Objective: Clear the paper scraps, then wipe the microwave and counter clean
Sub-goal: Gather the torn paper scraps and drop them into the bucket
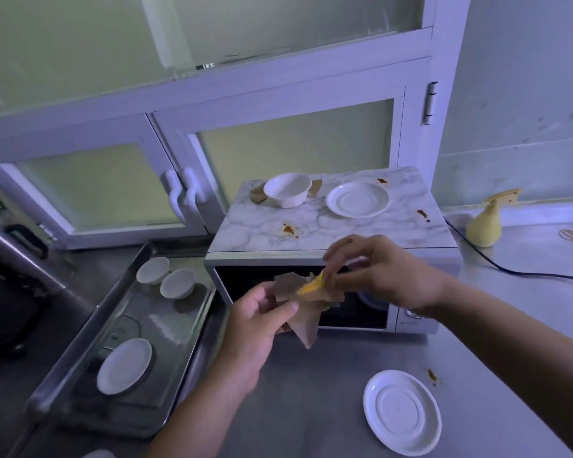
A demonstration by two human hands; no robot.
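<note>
Before the microwave (331,256), my left hand (255,328) grips gathered paper scraps (306,312), right hand (382,276) pinching a yellow scrap (310,287); remaining scraps (258,195) lie at twelve o'clock, nearer my left.

No text, label, brand or number can be read anywhere. The microwave (331,246) has a small dark mark low on its control panel, beside the dial, but it is too small and blurred to make out. The yellow spray bottle (485,226) shows no legible label. The plates and bowls are plain white, and the paper scraps (298,305) carry no print that can be seen.
</note>
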